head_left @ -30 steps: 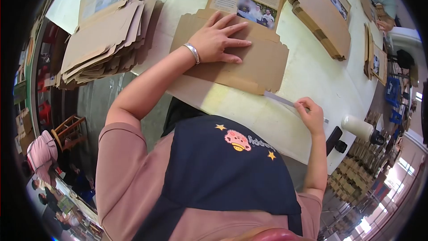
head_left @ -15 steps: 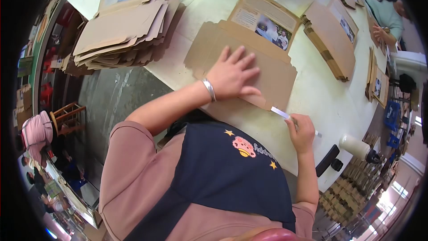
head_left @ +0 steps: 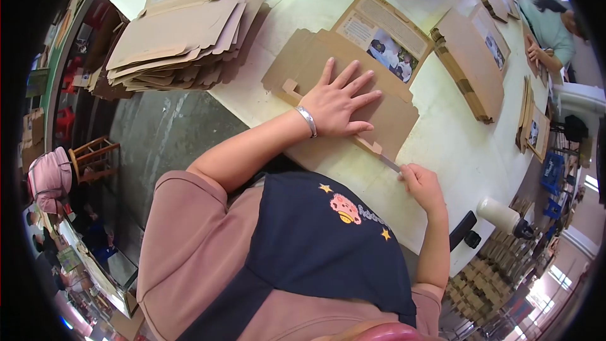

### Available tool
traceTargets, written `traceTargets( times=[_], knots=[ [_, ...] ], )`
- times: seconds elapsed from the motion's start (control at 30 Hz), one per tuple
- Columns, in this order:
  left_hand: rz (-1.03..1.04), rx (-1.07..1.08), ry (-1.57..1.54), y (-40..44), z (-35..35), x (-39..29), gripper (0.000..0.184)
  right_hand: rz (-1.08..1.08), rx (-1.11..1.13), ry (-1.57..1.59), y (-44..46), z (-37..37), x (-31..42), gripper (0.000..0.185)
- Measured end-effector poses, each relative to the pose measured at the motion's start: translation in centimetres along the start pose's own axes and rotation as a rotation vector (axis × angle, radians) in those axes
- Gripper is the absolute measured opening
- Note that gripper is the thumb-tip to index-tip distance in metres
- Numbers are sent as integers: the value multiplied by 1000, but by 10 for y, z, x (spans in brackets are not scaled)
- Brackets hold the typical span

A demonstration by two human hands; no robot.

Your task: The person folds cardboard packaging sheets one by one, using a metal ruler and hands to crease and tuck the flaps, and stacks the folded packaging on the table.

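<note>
A flat brown cardboard box blank [head_left: 394,113] lies unfolded on the table, its far panel printed with text and a photo. My left hand [head_left: 341,101], with a silver bracelet at the wrist, presses flat on the blank, fingers spread. Along the near edge a narrow flap [head_left: 377,148] stands partly folded up, with a small tab at each end. My right hand [head_left: 420,183] pinches a thin, flat grey strip [head_left: 389,163] whose far end meets the blank's near right corner. Whether the strip is metal or plastic I cannot tell.
A tall stack of cardboard blanks [head_left: 173,41] sits at the left. Another stack [head_left: 470,66] leans on the right. A white bottle [head_left: 499,215] and a black object [head_left: 464,230] are near the right edge. A co-worker [head_left: 546,28] stands at the far right.
The near flap with its tabs now shows raised. My left hand has shifted slightly right with fingers spread wider. The strip has turned from its broad white face to a thin grey edge.
</note>
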State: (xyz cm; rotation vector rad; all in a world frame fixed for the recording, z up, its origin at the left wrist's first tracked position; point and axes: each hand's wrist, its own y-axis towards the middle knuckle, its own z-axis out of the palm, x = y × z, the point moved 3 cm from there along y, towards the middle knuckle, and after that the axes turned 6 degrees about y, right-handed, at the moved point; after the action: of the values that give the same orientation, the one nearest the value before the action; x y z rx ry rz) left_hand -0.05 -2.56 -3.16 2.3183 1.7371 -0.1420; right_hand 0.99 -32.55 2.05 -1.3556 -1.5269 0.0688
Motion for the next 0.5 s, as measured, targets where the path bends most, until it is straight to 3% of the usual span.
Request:
traceTargets(
  times=[0.07,0.27,0.47,0.5],
  knots=[
    [0,-3,-1,0,1,1,81,13,-47,-113,-12,-14,-5,36],
    [54,91,31,-14,-24,-10,79,16,-206,-33,-76,-109,-95,15],
    [163,239,61,-29,-46,-30,69,-30,-341,-57,-118,-112,-76,21],
    [77,404,-52,-17,-50,-20,66,-55,-331,-137,-122,-112,-69,21]
  ],
)
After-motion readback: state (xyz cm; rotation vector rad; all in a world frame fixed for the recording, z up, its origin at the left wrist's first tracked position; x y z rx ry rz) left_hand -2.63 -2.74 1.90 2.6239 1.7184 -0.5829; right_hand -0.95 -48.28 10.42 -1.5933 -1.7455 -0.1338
